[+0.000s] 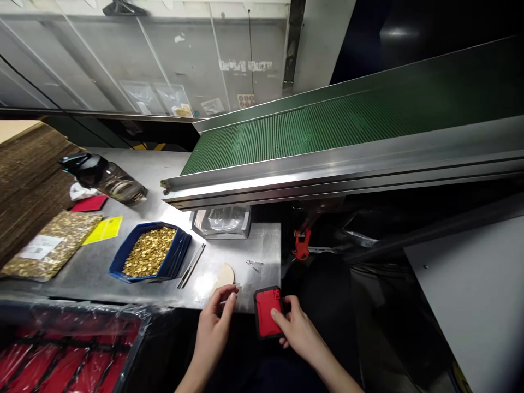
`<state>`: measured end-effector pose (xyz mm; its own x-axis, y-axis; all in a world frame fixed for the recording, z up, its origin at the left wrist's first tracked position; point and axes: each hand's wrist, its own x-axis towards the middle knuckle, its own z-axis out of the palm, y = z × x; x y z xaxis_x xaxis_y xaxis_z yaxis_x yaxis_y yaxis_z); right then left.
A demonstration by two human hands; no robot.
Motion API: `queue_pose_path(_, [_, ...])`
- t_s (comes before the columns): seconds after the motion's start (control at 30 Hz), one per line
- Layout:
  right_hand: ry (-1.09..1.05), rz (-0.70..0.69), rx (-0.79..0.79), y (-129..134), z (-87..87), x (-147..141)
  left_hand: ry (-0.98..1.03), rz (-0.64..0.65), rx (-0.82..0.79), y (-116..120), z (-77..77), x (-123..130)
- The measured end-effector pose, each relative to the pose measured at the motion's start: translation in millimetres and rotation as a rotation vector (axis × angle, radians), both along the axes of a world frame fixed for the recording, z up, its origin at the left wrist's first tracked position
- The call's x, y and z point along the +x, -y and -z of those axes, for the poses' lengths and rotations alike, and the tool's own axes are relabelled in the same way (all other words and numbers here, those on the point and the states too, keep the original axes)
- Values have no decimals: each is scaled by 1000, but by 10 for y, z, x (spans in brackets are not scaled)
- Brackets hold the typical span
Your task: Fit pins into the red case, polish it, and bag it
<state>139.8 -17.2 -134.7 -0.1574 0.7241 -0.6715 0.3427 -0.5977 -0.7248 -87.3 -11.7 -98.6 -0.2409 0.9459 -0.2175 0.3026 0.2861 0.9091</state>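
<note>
My right hand [298, 330] grips a flat red case with a black rim [268, 314], thumb on its face and fingers underneath, just off the table's front edge. My left hand [216, 316] is beside it, thumb and forefinger drawn together in a pinch; whatever is between them is too small to name. Just beyond those fingertips lies a round beige disc [225, 274]. Small metal pieces [254, 264] rest on the table past the case. A blue bin [118, 262] full of small gold-coloured metal parts [149, 251] stands to the left, with a slim tweezers-like tool [191, 266] alongside.
A green ribbed conveyor [286, 131] slopes up to the right behind the metal table [159, 295]. A clear-lined tray [223, 224] sits under its edge. At left are a water bottle [106, 177], a bag of gold parts [51, 240] and a crate of red pieces [145, 322].
</note>
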Motion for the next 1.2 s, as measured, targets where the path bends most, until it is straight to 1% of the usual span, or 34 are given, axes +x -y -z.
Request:
queue_pose_path(0.1, [31,-27,62,-124,-30,-65,-64,39,45,-278,-53,-135])
queue_pose_path(0.17, [18,-55,108,-158,-86,-110,-126,55,86,-543,-68,-203])
queue_pose_path(0.23, [21,-78,161,-143,-149,-138,-204,56,130,-872,-69,-263])
queue_pose_path(0.33, [181,-139,255,-67,-243,-135,-335,76,152,-1433,-61,-340])
queue_pose_path(0.4, [286,-183,290,-21,-304,-104,-423,109,126,-1796,-58,-379])
queue_pose_path(0.5, [282,-200,295,21,-363,-5,-541,175,45,-2240,-75,-420])
queue_pose_path(0.6, [232,-209,281,89,-328,148,-615,227,-52,-2532,-122,-456])
queue_pose_path(0.7, [165,-193,230,220,-182,311,-643,237,-114,-2692,-173,-508])
queue_pose_path(0.8, [79,-130,174,360,-32,430,-627,241,-118,-2726,-208,-564])
queue_pose_path(0.87, [34,-78,162,416,-2,473,-595,256,-75,-2658,-236,-589])
queue_pose_path(0.9, [18,-53,166,426,-18,481,-575,267,-41,-2589,-256,-594])
queue_pose_path(0.97, [10,-3,194,407,-113,473,-528,284,41,-2376,-316,-582])
queue_pose_path(1.07, [16,46,273,278,-364,382,-431,279,165,-1901,-431,-477])
queue_pose_path(1.13, [-8,68,362,125,-551,268,-344,257,219,-1548,-492,-333])
queue_pose_path(1.2, [-52,91,485,-68,-710,124,-238,270,224,-1228,-518,-134])
